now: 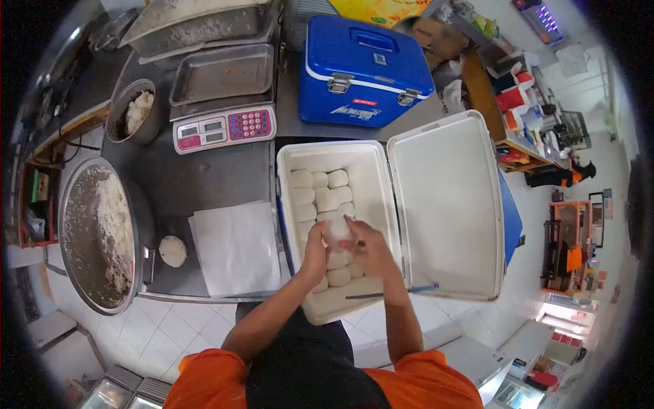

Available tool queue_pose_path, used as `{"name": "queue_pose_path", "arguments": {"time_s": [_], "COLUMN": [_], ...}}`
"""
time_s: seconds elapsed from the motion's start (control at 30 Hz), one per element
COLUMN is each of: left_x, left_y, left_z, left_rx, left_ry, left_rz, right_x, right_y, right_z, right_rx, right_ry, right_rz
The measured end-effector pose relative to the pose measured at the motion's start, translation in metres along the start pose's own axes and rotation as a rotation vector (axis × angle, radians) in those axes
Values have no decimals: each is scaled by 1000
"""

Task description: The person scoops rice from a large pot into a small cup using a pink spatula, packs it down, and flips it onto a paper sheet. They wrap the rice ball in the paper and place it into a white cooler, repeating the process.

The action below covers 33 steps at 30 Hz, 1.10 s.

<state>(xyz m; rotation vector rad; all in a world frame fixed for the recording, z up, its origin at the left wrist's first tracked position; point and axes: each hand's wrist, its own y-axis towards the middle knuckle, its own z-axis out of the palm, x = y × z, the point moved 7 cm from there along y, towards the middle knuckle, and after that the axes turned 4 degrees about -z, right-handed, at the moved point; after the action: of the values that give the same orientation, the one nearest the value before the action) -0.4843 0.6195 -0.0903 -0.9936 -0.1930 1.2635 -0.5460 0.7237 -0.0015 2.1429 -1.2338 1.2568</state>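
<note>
My left hand [315,255] and my right hand [373,251] meet above an open cooler box [371,184]. Between them is a white wrapped rice bundle [337,230], slightly blurred, with fingers closed on it from both sides. Inside the box, several similar white bundles [328,199] sit packed in rows; my hands and forearms cover some of them. The cooler's lid [446,204] lies opened out to the right. To the left of the box, a stack of white paper sheets [237,249] rests on the dark table, beside a small round cup of rice [172,251].
A large metal pot [82,232] with rice stands at the table's left edge, and a smaller pot [129,112] behind it. A digital scale [225,128], a metal tray [223,71] and a closed blue cooler [368,68] stand farther back. A dark strap [375,295] crosses the cooler's near end.
</note>
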Motion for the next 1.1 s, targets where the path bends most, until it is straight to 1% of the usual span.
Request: {"name": "queue_pose_path", "arguments": {"time_s": [0.03,0.07,0.1,0.13,0.17,0.2,0.23,0.27,0.3,0.37,0.4,0.43,0.47,0.5,0.57,0.63,0.67,0.7,0.73,0.77,0.8,0.83,0.87,0.9,0.93,0.97,1.0,1.07,1.1], "left_x": [16,17,13,3,9,32,56,75,86,99,97,95,93,89,79,81,83,82,85,89,94,99,104,104,102,98,91,89,85], "left_y": [27,59,72,67,82,106,130,156,183,229,230,227,225,214,197,197,196,193,192,189,187,188,190,192,194,196,196,192,190], "left_z": [4,-3,2,30,29,43,53,50,40,16,15,10,4,5,8,5,4,5,7,7,6,6,7,11,14,18,21,18,21], "left_rx": [-13,-136,-264,-289,-319,-173,9,151,124,-145,-155,-171,-187,-186,-145,-141,-131,-134,-126,-115,-116,-106,-95,-94,-134,-179,-178,136,138], "left_ry": [3,375,746,1139,1136,1613,2090,2424,2428,2578,2584,2521,2457,2462,2625,2642,2662,2665,2763,2858,2859,2937,3013,3011,3091,3170,3170,2890,2890], "left_rz": [8,303,592,785,781,849,881,781,769,948,935,860,788,768,613,636,665,665,653,633,628,639,650,651,633,615,616,336,330], "right_x": [-23,-43,-66,-90,-109,-123,-137,-151,-159,-159,-161,-164,-165,-168,-176,-183,-188,-193,-198,-203,-210,-218,-227,-243,-250,-254,-254,-242,-219], "right_y": [18,39,61,84,107,126,142,157,167,177,180,180,183,186,191,197,201,204,208,211,211,213,217,218,216,218,218,215,213], "right_z": [-15,-28,-37,-39,-39,-36,-31,-18,-6,8,13,19,25,32,44,63,66,74,82,86,92,99,105,116,121,121,120,112,101], "right_rx": [12,-13,-31,-11,-1,4,18,101,185,228,268,313,324,339,359,457,458,522,586,591,641,685,683,736,789,790,786,785,813], "right_ry": [77,50,20,28,-124,-275,-266,-384,-501,-525,-529,-534,-526,-522,-514,-438,-437,-434,-431,-430,-321,-214,-216,-201,-185,-187,-176,-162,-256], "right_rz": [120,128,136,129,36,-64,-80,-94,-110,-101,-63,-21,-22,-8,6,-87,-89,-97,-107,-109,-100,-91,-92,-51,-9,-8,-9,0,47]}}
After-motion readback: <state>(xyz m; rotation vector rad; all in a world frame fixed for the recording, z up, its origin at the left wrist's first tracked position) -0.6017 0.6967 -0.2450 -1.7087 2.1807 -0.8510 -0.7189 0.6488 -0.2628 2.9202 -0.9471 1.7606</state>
